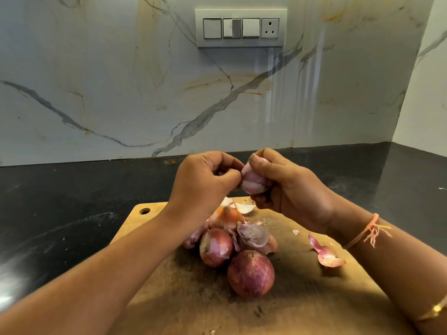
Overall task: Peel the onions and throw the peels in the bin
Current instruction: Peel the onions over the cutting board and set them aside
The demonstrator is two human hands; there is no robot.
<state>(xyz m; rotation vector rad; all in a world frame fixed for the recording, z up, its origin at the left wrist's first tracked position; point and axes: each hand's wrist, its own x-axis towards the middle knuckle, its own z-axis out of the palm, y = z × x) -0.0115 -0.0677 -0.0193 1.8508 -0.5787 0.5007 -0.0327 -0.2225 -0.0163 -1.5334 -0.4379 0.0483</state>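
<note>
the right hand (285, 187) is raised above the far end of the cutting board (302, 298), fingers and thumb curled round a small onion (252, 180) that looks pale pink and mostly bare of skin. the left hand (205, 182) meets it from the other side, fingers curled, thumb and forefinger pinching at the onion's left flank; whether a strip of skin sits in that pinch cannot be told. the two hands are close together, joined at the onion.

an orange thread (372, 232) is tied round the right wrist, and a gold bangle (435, 313) shows further down that forearm.

below the hands, on the board, lies a heap of peels (252, 234), pink and white, some curled like cups. touching the heap at its near side is a second onion (215, 246), its skin partly torn, and just beside that, nearer the person, a large onion (251, 273) with its red skin whole. a loose peel (326, 255) lies apart to the right, near the right forearm.

the wooden board rests on a dark, glossy desk (72, 201). behind it rises a veined marble wall (121, 81) with a switch plate (240, 27) and socket set into it.
</note>
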